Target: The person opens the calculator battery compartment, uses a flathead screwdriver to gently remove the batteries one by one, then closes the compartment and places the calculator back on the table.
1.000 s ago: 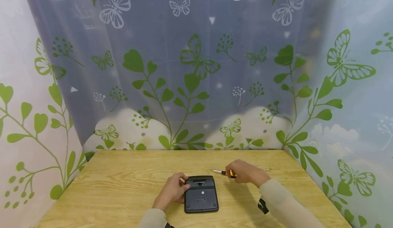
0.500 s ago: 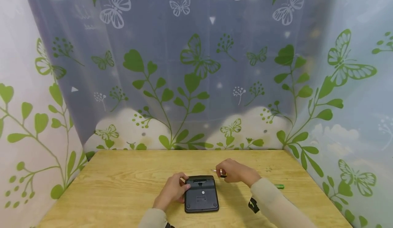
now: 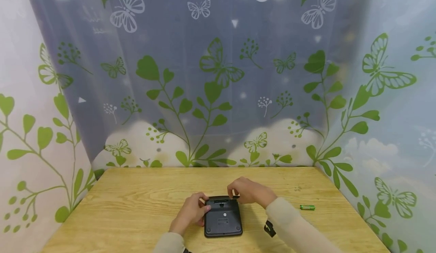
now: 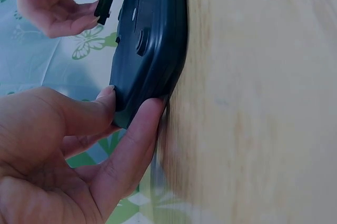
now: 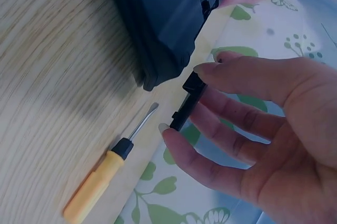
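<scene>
The dark, calculator-like device (image 3: 223,220) lies with its back upward on the wooden table (image 3: 146,196), well before the patterned curtain (image 3: 163,143); this placing seems chosen so that the recess (image 3: 221,201) near its far edge stays open to the hands; the left hand (image 3: 193,211) grips its far left corner, probably to keep it from sliding; the right hand (image 3: 250,191) holds a small black cover (image 4: 107,5) just beside the far right corner, apart from the device, perhaps because the piece is too narrow for a full grasp; the screwdriver (image 5: 108,169) lies on the table near that corner, where the right hand hides it from the head view; the green battery (image 3: 307,207) rests farther to the right, maybe put there to be out of the way; as for the fingers, the left thumb and forefinger are closed to the device's thickness, one upon the back, the other against the side; the right thumb and fingertips are half spread, pinching the cover between its two ends.
</scene>
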The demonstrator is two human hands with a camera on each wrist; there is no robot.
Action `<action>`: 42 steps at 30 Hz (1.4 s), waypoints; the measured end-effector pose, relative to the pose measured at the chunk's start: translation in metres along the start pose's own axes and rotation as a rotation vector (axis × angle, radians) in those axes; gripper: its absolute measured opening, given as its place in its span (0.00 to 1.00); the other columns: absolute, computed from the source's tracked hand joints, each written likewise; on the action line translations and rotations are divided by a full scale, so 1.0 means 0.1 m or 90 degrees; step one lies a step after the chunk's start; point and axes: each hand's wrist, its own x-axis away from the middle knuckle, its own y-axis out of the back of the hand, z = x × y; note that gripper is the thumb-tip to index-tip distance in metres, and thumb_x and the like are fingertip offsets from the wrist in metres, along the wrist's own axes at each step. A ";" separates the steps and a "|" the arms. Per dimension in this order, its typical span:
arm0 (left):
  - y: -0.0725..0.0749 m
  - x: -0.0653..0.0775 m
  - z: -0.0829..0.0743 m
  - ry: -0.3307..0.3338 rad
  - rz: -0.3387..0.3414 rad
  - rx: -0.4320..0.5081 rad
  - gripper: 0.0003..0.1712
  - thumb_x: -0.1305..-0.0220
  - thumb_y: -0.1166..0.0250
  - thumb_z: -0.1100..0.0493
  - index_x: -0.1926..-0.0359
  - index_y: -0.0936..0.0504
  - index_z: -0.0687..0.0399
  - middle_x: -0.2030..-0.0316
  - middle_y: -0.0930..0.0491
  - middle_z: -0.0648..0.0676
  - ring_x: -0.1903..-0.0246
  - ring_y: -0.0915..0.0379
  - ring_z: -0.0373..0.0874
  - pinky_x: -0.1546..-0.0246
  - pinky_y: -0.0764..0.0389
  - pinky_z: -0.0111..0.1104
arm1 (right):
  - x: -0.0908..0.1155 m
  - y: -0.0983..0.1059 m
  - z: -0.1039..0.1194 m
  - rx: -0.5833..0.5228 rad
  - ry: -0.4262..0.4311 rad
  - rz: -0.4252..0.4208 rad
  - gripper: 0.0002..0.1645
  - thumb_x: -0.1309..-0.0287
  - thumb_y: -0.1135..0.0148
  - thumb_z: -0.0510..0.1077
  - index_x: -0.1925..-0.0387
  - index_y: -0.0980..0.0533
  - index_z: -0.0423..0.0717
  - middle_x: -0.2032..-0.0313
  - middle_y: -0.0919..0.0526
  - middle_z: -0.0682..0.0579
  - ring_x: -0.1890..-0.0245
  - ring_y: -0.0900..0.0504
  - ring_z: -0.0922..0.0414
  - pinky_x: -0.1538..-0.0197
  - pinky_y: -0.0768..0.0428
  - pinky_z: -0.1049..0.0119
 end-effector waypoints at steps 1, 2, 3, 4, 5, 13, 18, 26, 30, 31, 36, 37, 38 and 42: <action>0.00 0.00 0.00 -0.001 0.001 0.001 0.17 0.37 0.37 0.64 0.48 0.25 0.62 0.67 0.22 0.58 0.82 0.24 0.45 0.84 0.17 0.36 | -0.01 0.00 0.02 0.002 -0.004 0.003 0.16 0.50 0.35 0.29 0.66 0.20 0.54 0.65 0.20 0.56 0.67 0.26 0.63 0.66 0.24 0.69; 0.00 0.01 0.00 -0.003 0.003 0.002 0.17 0.37 0.37 0.64 0.48 0.25 0.62 0.67 0.22 0.59 0.82 0.23 0.46 0.84 0.17 0.36 | -0.03 -0.01 0.03 0.006 -0.010 0.007 0.16 0.50 0.35 0.29 0.66 0.20 0.54 0.65 0.20 0.57 0.67 0.26 0.63 0.65 0.24 0.70; 0.00 0.01 0.00 -0.005 0.003 0.002 0.17 0.37 0.37 0.64 0.48 0.25 0.62 0.68 0.22 0.59 0.83 0.23 0.46 0.84 0.17 0.37 | -0.04 -0.01 0.04 0.006 -0.014 0.011 0.16 0.50 0.35 0.29 0.65 0.20 0.54 0.65 0.20 0.57 0.67 0.26 0.63 0.65 0.24 0.69; 0.00 0.01 -0.01 -0.004 0.003 0.002 0.17 0.37 0.37 0.64 0.48 0.25 0.62 0.68 0.22 0.59 0.83 0.23 0.46 0.84 0.17 0.37 | -0.06 -0.02 0.05 0.006 -0.018 0.014 0.16 0.50 0.35 0.30 0.65 0.20 0.54 0.65 0.20 0.56 0.67 0.27 0.63 0.65 0.24 0.69; 0.00 0.01 -0.01 -0.003 0.003 0.001 0.17 0.37 0.37 0.64 0.48 0.25 0.63 0.68 0.22 0.59 0.83 0.23 0.46 0.84 0.17 0.36 | -0.07 -0.03 0.06 0.010 -0.017 0.015 0.16 0.50 0.35 0.30 0.65 0.20 0.54 0.65 0.20 0.56 0.67 0.27 0.63 0.66 0.24 0.70; 0.00 0.03 -0.03 -0.012 -0.004 0.001 0.17 0.38 0.37 0.65 0.48 0.25 0.63 0.69 0.23 0.58 0.82 0.24 0.46 0.84 0.17 0.36 | -0.19 -0.06 0.14 0.011 0.006 0.015 0.15 0.48 0.36 0.31 0.65 0.19 0.55 0.64 0.19 0.58 0.67 0.26 0.64 0.65 0.23 0.70; 0.00 0.03 -0.03 -0.011 0.001 -0.001 0.17 0.37 0.37 0.64 0.48 0.25 0.63 0.69 0.23 0.58 0.82 0.24 0.45 0.84 0.17 0.36 | -0.24 -0.09 0.20 0.015 0.019 0.006 0.16 0.49 0.38 0.29 0.65 0.19 0.55 0.63 0.18 0.56 0.68 0.27 0.64 0.65 0.24 0.71; 0.00 0.01 -0.01 -0.016 0.000 -0.003 0.16 0.38 0.37 0.64 0.49 0.25 0.62 0.68 0.23 0.58 0.82 0.24 0.45 0.84 0.17 0.36 | -0.31 -0.13 0.25 0.020 0.008 0.007 0.16 0.48 0.37 0.30 0.63 0.19 0.55 0.66 0.19 0.57 0.73 0.30 0.64 0.70 0.28 0.73; 0.00 0.01 -0.01 -0.018 -0.003 -0.003 0.16 0.38 0.36 0.65 0.50 0.25 0.62 0.68 0.23 0.59 0.82 0.24 0.46 0.84 0.17 0.36 | -0.35 -0.16 0.27 0.023 0.004 0.006 0.15 0.47 0.36 0.31 0.63 0.19 0.56 0.66 0.20 0.58 0.72 0.29 0.63 0.69 0.28 0.73; 0.00 0.01 -0.01 -0.018 -0.004 -0.003 0.16 0.38 0.36 0.65 0.50 0.25 0.62 0.68 0.23 0.59 0.82 0.24 0.46 0.84 0.17 0.36 | -0.36 -0.17 0.28 0.025 0.004 0.006 0.15 0.47 0.36 0.32 0.63 0.19 0.56 0.65 0.19 0.58 0.72 0.29 0.63 0.68 0.28 0.73; 0.01 0.00 -0.02 -0.012 0.002 -0.001 0.16 0.38 0.36 0.64 0.50 0.25 0.62 0.67 0.22 0.59 0.81 0.23 0.45 0.84 0.17 0.36 | -0.38 -0.18 0.30 0.027 0.001 0.015 0.16 0.48 0.36 0.31 0.63 0.19 0.56 0.63 0.19 0.58 0.71 0.29 0.63 0.67 0.27 0.74; 0.01 0.00 -0.02 -0.009 0.003 -0.001 0.16 0.38 0.36 0.64 0.49 0.25 0.62 0.67 0.22 0.59 0.81 0.23 0.45 0.84 0.17 0.36 | -0.38 -0.18 0.30 0.025 -0.002 0.018 0.17 0.48 0.36 0.31 0.63 0.19 0.56 0.63 0.19 0.58 0.71 0.29 0.63 0.68 0.28 0.74; 0.01 0.00 -0.02 -0.006 0.004 0.001 0.16 0.38 0.36 0.64 0.49 0.25 0.62 0.67 0.22 0.59 0.81 0.23 0.45 0.84 0.17 0.36 | -0.39 -0.18 0.30 0.023 -0.004 0.021 0.16 0.48 0.36 0.31 0.64 0.19 0.56 0.63 0.18 0.58 0.71 0.30 0.63 0.68 0.28 0.74; 0.01 0.00 -0.02 -0.004 0.007 0.002 0.16 0.38 0.36 0.64 0.49 0.25 0.62 0.68 0.23 0.59 0.82 0.23 0.45 0.84 0.17 0.36 | -0.39 -0.17 0.33 0.023 -0.014 0.031 0.16 0.48 0.36 0.30 0.65 0.19 0.56 0.63 0.19 0.59 0.71 0.29 0.63 0.68 0.27 0.74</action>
